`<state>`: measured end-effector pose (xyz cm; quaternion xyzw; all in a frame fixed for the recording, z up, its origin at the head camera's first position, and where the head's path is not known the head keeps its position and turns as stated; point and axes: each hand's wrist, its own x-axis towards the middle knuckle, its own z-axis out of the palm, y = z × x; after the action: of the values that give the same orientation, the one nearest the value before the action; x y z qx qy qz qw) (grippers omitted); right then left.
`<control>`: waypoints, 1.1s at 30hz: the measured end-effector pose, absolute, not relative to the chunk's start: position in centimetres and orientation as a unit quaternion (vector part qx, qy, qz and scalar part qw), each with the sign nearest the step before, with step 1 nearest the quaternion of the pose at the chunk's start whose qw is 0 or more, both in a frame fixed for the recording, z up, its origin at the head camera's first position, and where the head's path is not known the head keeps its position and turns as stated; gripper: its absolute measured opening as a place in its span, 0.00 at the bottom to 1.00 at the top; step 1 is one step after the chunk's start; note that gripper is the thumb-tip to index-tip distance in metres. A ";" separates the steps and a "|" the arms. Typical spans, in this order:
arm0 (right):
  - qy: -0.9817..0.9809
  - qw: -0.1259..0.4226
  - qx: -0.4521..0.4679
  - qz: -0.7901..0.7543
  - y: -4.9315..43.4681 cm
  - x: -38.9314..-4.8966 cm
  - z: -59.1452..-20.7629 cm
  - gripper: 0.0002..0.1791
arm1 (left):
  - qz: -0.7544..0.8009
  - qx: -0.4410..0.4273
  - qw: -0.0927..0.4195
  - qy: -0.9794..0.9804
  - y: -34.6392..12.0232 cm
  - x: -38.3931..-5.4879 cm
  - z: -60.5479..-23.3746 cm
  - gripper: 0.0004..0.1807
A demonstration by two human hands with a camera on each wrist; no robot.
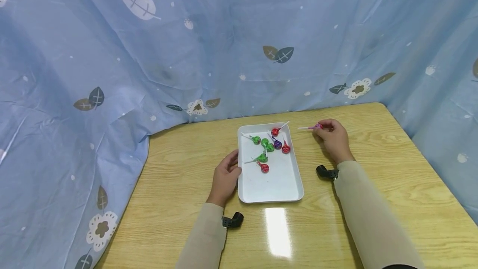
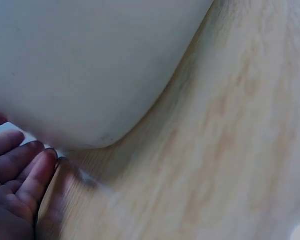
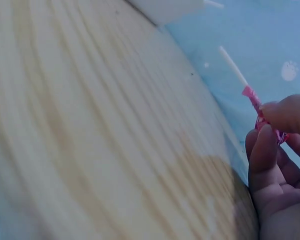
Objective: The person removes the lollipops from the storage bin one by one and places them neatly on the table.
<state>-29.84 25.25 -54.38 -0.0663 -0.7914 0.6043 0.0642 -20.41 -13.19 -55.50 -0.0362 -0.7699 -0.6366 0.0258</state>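
My right hand (image 1: 335,139) pinches a pink-wrapped lollipop (image 3: 255,102) by its candy end between thumb and fingertips, above the table to the right of the tray. Its white stick points left, toward the tray. A shallow white tray (image 1: 272,188) holds several lollipops, among them a green lollipop (image 1: 262,157), a purple lollipop (image 1: 277,144) and a red lollipop (image 1: 264,168). At the tray's left side, my left hand (image 1: 225,177) rests with thumb and fingertips against the outer edge. In the left wrist view its fingers (image 2: 37,175) lie loosely beside the tray wall.
Pale wood-grain table (image 1: 179,186) lies under the tray and both arms. A blue patterned curtain (image 1: 224,45) hangs along the back and both sides. Black wrist cameras (image 1: 233,220) sit at both cuffs.
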 end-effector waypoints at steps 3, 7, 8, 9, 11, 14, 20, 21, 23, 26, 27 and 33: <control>-0.795 0.073 -0.058 0.599 25.0 -30.0 -54.3 0.24 | -0.642 -0.038 0.026 -0.765 -13.3 -20.4 -55.4 0.33; -0.805 0.070 -0.055 0.587 24.7 -30.2 -54.2 0.24 | -0.645 -0.038 0.025 -0.763 -13.4 -20.5 -55.4 0.33; -0.807 0.069 -0.058 0.584 24.7 -30.2 -54.2 0.24 | -0.644 -0.038 0.024 -0.764 -13.4 -20.5 -55.5 0.33; -0.809 0.068 -0.063 0.581 24.6 -30.2 -54.2 0.24 | -0.643 -0.039 0.023 -0.764 -13.4 -20.6 -55.5 0.33; -0.814 0.065 -0.067 0.573 24.6 -30.2 -54.3 0.24 | -0.642 -0.041 0.021 -0.766 -13.3 -20.6 -55.5 0.33; -0.823 0.064 -0.065 0.561 24.6 -30.2 -54.4 0.23 | -0.642 -0.045 0.020 -0.765 -13.3 -20.7 -55.5 0.33; -0.834 0.073 -0.053 0.544 24.3 -30.0 -54.4 0.22 | -0.643 -0.047 0.021 -0.764 -13.4 -20.8 -55.4 0.33; -0.836 0.074 -0.054 0.542 24.3 -30.0 -54.4 0.22 | -0.642 -0.046 0.021 -0.765 -13.4 -20.7 -55.3 0.33; -0.838 0.077 -0.057 0.537 24.2 -29.9 -54.3 0.21 | -0.641 -0.044 0.019 -0.766 -13.4 -20.7 -55.4 0.33; -0.842 0.082 -0.066 0.530 24.2 -29.9 -54.4 0.21 | -0.640 -0.043 0.016 -0.767 -13.3 -20.6 -55.4 0.32; -0.842 0.082 -0.067 0.529 24.3 -29.8 -54.4 0.21 | -0.640 -0.042 0.015 -0.767 -13.3 -20.6 -55.4 0.32; -0.842 0.091 -0.074 0.527 24.2 -29.8 -54.6 0.22 | -0.641 -0.038 0.012 -0.766 -13.3 -20.5 -55.4 0.32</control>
<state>-29.76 24.19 -54.57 -0.0737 -0.8421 0.5265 0.0906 -20.50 -13.27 -55.39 -0.0382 -0.7663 -0.6412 0.0125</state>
